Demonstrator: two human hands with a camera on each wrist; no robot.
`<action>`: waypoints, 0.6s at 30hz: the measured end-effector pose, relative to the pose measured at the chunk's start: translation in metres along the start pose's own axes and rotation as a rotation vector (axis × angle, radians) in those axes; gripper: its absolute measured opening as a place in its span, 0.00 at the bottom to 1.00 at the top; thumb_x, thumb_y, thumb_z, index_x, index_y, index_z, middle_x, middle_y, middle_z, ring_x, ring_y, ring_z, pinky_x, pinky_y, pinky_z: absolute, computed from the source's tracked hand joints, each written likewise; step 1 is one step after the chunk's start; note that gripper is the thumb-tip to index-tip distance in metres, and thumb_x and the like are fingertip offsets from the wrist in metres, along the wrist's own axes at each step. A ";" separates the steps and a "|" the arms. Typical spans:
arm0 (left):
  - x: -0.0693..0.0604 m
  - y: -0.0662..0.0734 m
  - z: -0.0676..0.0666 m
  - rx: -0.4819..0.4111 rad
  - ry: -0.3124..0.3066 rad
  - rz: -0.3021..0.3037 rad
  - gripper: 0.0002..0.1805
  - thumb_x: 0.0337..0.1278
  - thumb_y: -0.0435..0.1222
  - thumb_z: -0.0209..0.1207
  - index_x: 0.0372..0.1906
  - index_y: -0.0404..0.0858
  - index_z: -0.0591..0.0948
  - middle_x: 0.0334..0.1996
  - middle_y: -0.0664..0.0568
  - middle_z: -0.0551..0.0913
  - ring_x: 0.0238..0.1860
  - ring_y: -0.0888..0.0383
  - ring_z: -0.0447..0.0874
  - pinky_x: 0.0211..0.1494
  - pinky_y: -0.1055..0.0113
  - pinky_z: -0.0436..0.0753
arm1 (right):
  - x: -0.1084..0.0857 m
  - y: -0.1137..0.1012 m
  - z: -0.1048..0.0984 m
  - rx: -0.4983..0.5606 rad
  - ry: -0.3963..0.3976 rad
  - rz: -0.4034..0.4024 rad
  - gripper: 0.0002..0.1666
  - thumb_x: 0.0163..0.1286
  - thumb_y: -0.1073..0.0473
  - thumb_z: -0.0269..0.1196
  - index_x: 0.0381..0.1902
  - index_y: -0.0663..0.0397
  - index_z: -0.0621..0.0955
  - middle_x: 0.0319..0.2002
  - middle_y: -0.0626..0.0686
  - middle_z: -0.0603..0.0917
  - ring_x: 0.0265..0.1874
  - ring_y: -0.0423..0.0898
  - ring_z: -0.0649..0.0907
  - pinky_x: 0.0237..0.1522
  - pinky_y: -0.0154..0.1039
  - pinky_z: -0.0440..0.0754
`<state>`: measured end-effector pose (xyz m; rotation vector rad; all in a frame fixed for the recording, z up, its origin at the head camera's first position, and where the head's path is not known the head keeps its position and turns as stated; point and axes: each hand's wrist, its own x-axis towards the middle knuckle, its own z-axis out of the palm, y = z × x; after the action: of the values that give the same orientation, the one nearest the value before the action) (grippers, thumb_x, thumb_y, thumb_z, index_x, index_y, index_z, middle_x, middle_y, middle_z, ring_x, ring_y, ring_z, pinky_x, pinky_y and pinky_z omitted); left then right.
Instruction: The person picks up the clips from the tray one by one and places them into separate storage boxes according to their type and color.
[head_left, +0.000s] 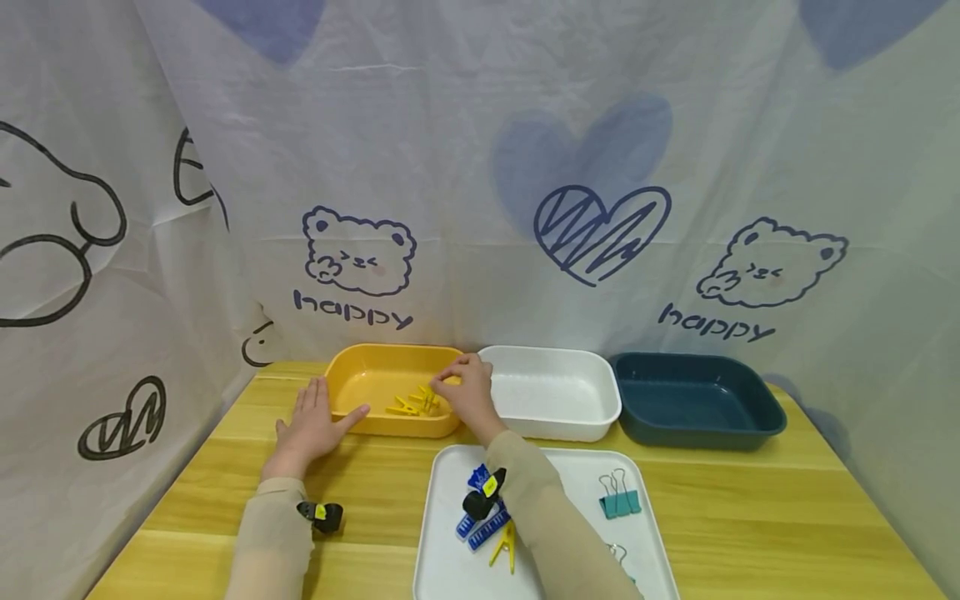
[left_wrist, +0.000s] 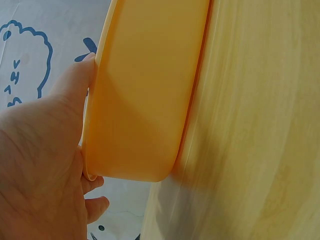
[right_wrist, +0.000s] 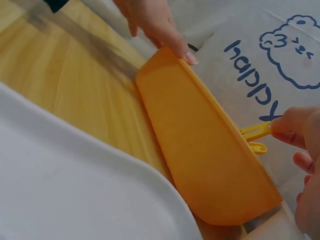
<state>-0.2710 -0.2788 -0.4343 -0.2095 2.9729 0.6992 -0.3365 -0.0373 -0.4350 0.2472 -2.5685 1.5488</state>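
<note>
At the yellow bin (head_left: 397, 427), my left hand (head_left: 311, 425) rests against the left end, fingers spread, thumb stretched over the front rim. The left wrist view shows the thumb along the rim of this bin (left_wrist: 140, 100). Over the bin's right end, my right hand (head_left: 468, 392) pinches a yellow clothespin (right_wrist: 257, 131) between thumb and fingertips; its lower part is hidden behind the bin wall in the right wrist view. Several yellow clothespins (head_left: 405, 407) lie inside the bin. How many is hard to tell, as they overlap.
A white bin (head_left: 547, 427) and a dark blue bin (head_left: 701, 433) stand to the right in the row. Nearer me, a white tray (head_left: 435, 567) carries blue clips (head_left: 489, 529), a yellow clothespin (head_left: 506, 546) and teal binder clips (head_left: 621, 503). My right forearm crosses it. A printed curtain hangs behind.
</note>
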 end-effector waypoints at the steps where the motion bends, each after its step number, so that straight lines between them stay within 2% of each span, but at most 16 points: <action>1: 0.000 0.000 0.000 0.002 -0.001 -0.001 0.64 0.57 0.73 0.42 0.76 0.28 0.35 0.77 0.30 0.34 0.77 0.32 0.32 0.66 0.21 0.39 | 0.000 0.000 0.001 -0.044 -0.001 -0.015 0.06 0.60 0.57 0.70 0.28 0.54 0.87 0.47 0.53 0.74 0.53 0.50 0.67 0.56 0.44 0.73; 6: -0.001 0.001 0.001 0.001 -0.003 -0.005 0.64 0.56 0.74 0.42 0.76 0.28 0.35 0.77 0.31 0.34 0.77 0.32 0.32 0.66 0.21 0.39 | 0.001 -0.002 0.006 -0.249 -0.003 -0.076 0.05 0.59 0.56 0.70 0.26 0.49 0.87 0.44 0.50 0.74 0.50 0.50 0.68 0.53 0.43 0.70; 10: -0.001 0.001 0.001 -0.002 -0.004 -0.007 0.64 0.56 0.74 0.42 0.76 0.28 0.35 0.77 0.30 0.34 0.77 0.32 0.32 0.66 0.21 0.39 | 0.001 -0.003 0.009 -0.347 0.004 -0.121 0.06 0.59 0.56 0.71 0.24 0.48 0.87 0.42 0.50 0.73 0.48 0.50 0.68 0.50 0.43 0.68; 18: -0.002 0.001 -0.001 -0.007 -0.005 -0.008 0.65 0.55 0.74 0.42 0.76 0.28 0.34 0.77 0.31 0.33 0.77 0.32 0.31 0.66 0.21 0.39 | 0.004 -0.004 0.016 -0.431 0.029 -0.142 0.07 0.61 0.54 0.70 0.25 0.49 0.87 0.42 0.49 0.72 0.50 0.50 0.67 0.51 0.44 0.66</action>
<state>-0.2693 -0.2782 -0.4327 -0.2196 2.9636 0.7081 -0.3403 -0.0537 -0.4383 0.3433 -2.7097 0.9151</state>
